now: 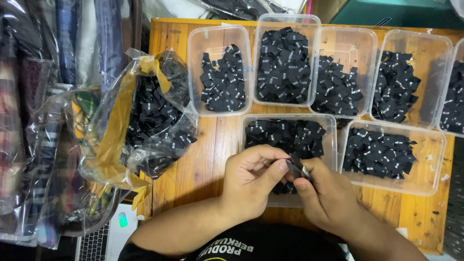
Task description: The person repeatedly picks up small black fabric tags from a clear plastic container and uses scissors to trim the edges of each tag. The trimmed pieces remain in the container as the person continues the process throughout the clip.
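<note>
Both hands, left (251,176) and right (328,193), are pinching one small black fabric label (297,168) between fingertips, above a clear plastic tub (333,145) of similar labels. Bare wooden table (208,154) is lying open just left; a crinkled bag (145,116) is crowding its edge.

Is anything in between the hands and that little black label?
No. Both hands, left and right, already pinch the label between their fingers, with nothing between. They hold it just above the near tub of labels.
</note>
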